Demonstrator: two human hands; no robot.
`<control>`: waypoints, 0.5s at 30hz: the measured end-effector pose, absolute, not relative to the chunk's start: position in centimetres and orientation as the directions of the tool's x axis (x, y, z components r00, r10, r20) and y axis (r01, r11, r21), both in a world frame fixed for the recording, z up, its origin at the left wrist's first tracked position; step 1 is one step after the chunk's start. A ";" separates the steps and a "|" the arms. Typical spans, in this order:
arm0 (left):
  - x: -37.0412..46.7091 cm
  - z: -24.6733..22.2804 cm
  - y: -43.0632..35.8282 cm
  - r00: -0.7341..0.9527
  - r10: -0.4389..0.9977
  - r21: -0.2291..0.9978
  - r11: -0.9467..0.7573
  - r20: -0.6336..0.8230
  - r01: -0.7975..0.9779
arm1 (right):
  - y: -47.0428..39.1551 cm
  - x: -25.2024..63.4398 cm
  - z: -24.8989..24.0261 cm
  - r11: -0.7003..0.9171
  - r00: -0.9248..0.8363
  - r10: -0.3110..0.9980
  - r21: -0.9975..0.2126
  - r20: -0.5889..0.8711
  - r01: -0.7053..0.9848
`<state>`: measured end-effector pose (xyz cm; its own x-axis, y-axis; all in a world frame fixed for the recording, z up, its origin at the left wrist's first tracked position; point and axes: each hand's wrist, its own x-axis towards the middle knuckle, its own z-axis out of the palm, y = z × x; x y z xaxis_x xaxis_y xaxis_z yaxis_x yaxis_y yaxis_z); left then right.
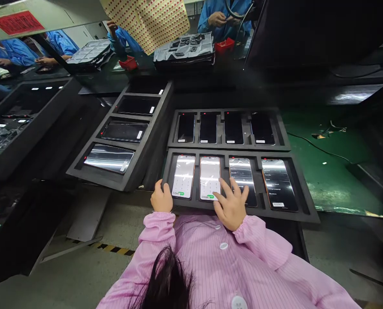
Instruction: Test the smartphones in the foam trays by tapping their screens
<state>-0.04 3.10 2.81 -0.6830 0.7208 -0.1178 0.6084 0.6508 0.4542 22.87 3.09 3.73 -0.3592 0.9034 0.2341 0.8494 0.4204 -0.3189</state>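
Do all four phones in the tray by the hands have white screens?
No, from the left, the first phone and second phone look white, but the third phone and fourth phone have dark screens.

An electronics factory, shown by trays (pixel 146 141) of phones (pixel 183 176), striped floor tape (pixel 116 249) and blue-clad workers (pixel 62 43).

Four smartphones (pixel 183 171) lie in the near tray (pixel 259 180); the far tray (pixel 230 148), directly behind it, holds four more. Left of both, an angled tray (pixel 143 143) carries others.

green bench (pixel 310 180) | front black tray (pixel 302 189) | rear black tray (pixel 228 147) | cable (pixel 323 149) | white scrap (pixel 324 163)
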 end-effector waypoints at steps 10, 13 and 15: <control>0.0 2.9 3.1 -0.686 0.719 0.463 0.649 -0.113 0.604 | 3.3 21.6 4.2 0.513 -0.483 0.858 -0.342 0.173 0.788; 0.1 3.0 3.1 -0.688 0.716 0.462 0.652 -0.118 0.601 | 3.1 22.3 3.8 0.447 -0.378 0.891 -0.350 0.249 0.823; 0.1 3.0 3.1 -0.687 0.716 0.459 0.654 -0.123 0.601 | 3.0 23.0 3.5 0.381 -0.292 0.914 -0.351 0.281 0.855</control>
<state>0.08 3.14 3.04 -0.6868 0.7165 -0.1225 0.6009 0.6545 0.4589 23.03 3.00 3.54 -0.2917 0.9144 0.2807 0.8555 0.3807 -0.3510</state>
